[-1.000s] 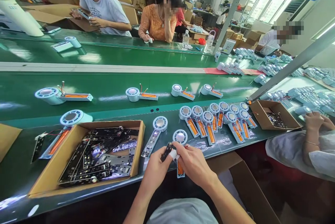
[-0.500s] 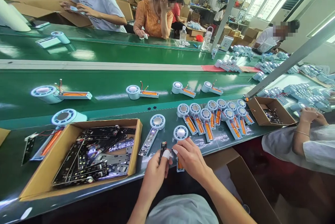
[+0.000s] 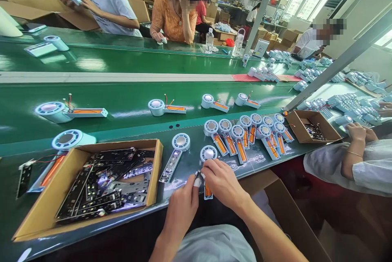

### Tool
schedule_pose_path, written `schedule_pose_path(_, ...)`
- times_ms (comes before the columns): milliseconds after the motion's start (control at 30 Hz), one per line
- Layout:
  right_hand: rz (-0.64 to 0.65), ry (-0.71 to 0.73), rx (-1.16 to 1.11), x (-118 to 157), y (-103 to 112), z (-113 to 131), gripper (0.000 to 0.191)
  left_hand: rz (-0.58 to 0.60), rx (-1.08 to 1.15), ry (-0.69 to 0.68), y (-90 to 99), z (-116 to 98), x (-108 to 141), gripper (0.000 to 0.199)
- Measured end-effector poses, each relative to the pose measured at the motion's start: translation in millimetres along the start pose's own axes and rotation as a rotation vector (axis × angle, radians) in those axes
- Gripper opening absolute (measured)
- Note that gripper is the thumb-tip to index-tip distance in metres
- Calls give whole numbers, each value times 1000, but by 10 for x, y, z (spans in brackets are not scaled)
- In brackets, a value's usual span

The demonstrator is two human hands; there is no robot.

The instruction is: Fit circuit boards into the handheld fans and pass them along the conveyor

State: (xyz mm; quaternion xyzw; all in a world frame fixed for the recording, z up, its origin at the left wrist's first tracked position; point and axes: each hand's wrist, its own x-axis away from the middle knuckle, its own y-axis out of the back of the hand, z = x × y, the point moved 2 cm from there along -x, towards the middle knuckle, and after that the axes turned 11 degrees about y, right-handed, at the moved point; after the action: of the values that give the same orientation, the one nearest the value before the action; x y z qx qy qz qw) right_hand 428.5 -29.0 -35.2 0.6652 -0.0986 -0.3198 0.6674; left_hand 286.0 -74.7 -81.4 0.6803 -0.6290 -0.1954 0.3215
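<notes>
Between my hands is a small dark circuit board (image 3: pixel 199 175), seen only in part. My left hand (image 3: pixel 183 198) is closed on it, with a white cover on the thumb. My right hand (image 3: pixel 222 180) pinches close against the board's end; what lies between its fingertips is hidden. Under my right hand is a light-blue handheld fan (image 3: pixel 208 153), its round head toward the belt and its handle, with an orange strip inside, partly covered. Left of it lies another handheld fan (image 3: pixel 180 142) with a board in its handle.
A cardboard box (image 3: pixel 159 172) of circuit boards stands at left, a smaller box (image 3: pixel 294 127) at right. Several open fans (image 3: pixel 237 131) lie grouped right of my hands. More fans lie on the green belt (image 3: pixel 128 131). A co-worker's hands (image 3: pixel 358 131) are at far right.
My hands have come together; the board, upright in my left hand before, is now tilted and mostly covered by fingers. The view has shifted slightly.
</notes>
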Motion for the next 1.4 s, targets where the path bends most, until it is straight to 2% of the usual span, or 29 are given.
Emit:
schedule_pose_path(100, 5, -25, -86, -3, 11, -30, 14, -7, -120, -110, 49, 25, -22, 29)
schedule_pose_path(200, -58, -71, -248, 14, -1, -77, 17, 50, -58, -177, 124, 4, -55, 27)
schedule_pose_path(333, -117, -123, -442, 35, -37, -128, 20, 140, 72, -188, 192, -30, -97, 25)
schedule_pose_path(433, -125, -151, -579, 40, -40, -184, 22, 198, 86, -173, 220, -26, -125, 26)
schedule_pose_path(567, -101, -86, -691, 42, -14, -268, 20, 267, 89, -181, 249, -20, -156, 27)
schedule_pose_path(667, -115, -35, -696, 58, -21, -288, 15, 289, 101, -200, 242, -10, -171, 27)
schedule_pose_path(833, -133, -47, -580, 93, -100, -258, 18, 287, 84, -218, 220, 25, -182, 28)
schedule_pose_path(967, -55, -29, -457, 90, -78, -243, 19, 296, 128, -186, 264, 11, -182, 32)
schedule_pose_path(1067, 18, -28, -423, 105, 19, -210, 32, 281, 203, -137, 287, 6, -177, 33)
schedule_pose_path(1167, -3, -93, -460, 144, 113, -161, 45, 265, 242, -110, 276, 16, -165, 35)
schedule_pose_path(1267, -37, -153, -500, 152, 120, -127, 41, 272, 238, -97, 258, 14, -153, 36)
schedule_pose_path(1400, -74, -143, -542, 85, 36, -121, 30, 299, 236, -105, 262, -17, -146, 38)
